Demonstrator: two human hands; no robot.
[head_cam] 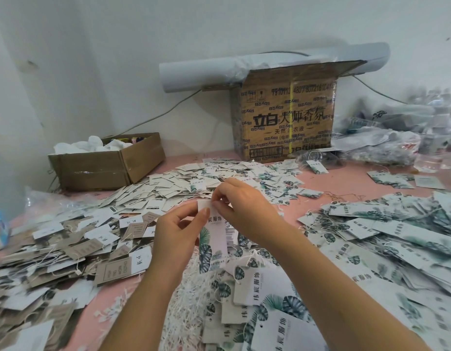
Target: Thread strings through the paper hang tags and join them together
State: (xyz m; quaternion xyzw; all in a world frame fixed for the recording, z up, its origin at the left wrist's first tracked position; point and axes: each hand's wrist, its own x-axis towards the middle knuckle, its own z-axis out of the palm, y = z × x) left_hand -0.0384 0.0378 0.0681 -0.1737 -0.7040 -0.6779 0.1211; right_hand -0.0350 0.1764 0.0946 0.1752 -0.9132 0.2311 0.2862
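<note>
I hold one hang tag (215, 239) upright over the middle of the desk (346, 181). It is a long white card with green leaf print and black characters. My left hand (176, 236) pinches its left edge and my right hand (244, 209) pinches its top. Loose tags (396, 236), too many to count, surround it. Two boxes stand at the far edge: small cardboard box (105, 165) and large cardboard box (287, 122).

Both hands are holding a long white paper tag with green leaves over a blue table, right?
No. The table is pink, not blue, as the head view shows. The left hand and right hand do hold the long white paper tag with green leaves over it.
</note>
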